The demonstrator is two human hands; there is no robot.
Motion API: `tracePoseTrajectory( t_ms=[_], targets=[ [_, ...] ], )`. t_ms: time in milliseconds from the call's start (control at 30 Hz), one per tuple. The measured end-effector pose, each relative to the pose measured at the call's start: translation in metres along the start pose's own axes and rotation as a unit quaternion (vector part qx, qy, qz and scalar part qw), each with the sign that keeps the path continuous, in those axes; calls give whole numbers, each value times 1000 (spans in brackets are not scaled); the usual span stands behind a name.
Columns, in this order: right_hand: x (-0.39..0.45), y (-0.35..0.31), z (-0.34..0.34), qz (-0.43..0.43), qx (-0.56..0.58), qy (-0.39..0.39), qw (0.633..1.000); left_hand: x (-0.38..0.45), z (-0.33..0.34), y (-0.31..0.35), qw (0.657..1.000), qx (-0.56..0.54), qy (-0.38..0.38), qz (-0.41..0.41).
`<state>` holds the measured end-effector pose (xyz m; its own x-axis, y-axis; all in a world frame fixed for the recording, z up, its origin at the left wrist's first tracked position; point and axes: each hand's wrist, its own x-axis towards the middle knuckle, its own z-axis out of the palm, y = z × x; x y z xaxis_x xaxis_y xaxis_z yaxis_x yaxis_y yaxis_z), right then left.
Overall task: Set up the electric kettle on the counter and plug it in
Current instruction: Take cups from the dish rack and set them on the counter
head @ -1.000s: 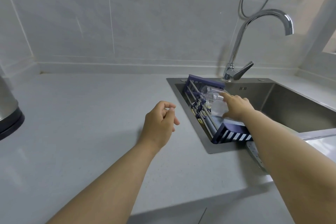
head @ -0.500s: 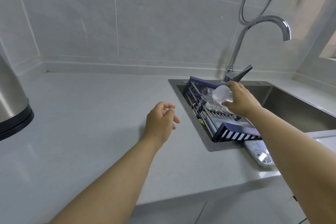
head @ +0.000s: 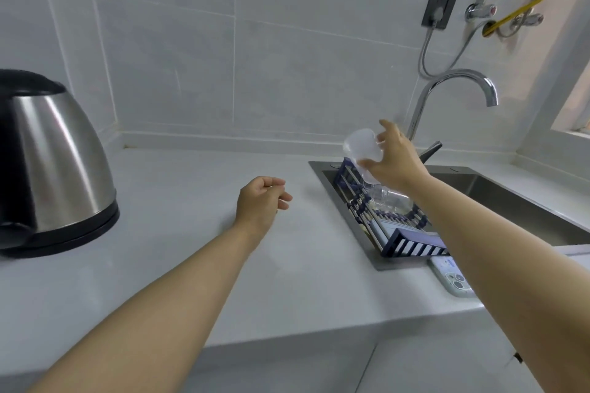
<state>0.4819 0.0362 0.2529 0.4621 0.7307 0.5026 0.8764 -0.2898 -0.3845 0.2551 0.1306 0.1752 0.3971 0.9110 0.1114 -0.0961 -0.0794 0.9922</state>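
The right hand (head: pixel 394 160) grips a translucent, round plastic cup (head: pixel 362 147) above the slatted blue rack (head: pixel 412 244) at the steel sink's (head: pixel 510 198) left edge. The left hand (head: pixel 260 202) hovers over the smooth pale counter (head: pixel 178 201), fingers loosely curled (holding nothing). The brushed-steel, dome-shaped kettle (head: pixel 52 166) sits on its black base at the counter's left edge.

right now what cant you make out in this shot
- Kettle: head view, its left side and handle are cut off by the frame edge; no cord or plug shows.
- Phone: partly hidden under the right forearm.
- Clear cup: the right hand covers its far side.
- Drying rack: contents too small and cluttered to name.
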Motion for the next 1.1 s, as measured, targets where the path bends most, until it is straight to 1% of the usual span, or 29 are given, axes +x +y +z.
tracePoseTrajectory(
  t_ms=[133,233,333,467,600,800,967,1100],
  targets=[
    [-6,-46,14,-29,32,-17,999,-6,-34,13,999,23,11,21],
    [-10,-78,26,-52,34,-39,997,-14,-63,13,998,55,17,27],
    [-13,-112,37,-71,45,-51,995,-23,-96,11,996,78,37,22],
    [-19,-153,52,-77,85,-49,992,-37,-132,8,994,92,54,11],
    [-29,-190,77,-56,150,-55,986,-53,-156,-6,992,111,64,-4],
    [-43,-237,120,-31,202,-70,976,-68,-174,-22,994,67,90,13],
    [-50,-258,148,2,258,-78,963,-73,-174,-19,995,65,77,11],
    [-54,-265,165,49,305,-72,948,-72,-176,-18,994,76,78,16]
  ],
)
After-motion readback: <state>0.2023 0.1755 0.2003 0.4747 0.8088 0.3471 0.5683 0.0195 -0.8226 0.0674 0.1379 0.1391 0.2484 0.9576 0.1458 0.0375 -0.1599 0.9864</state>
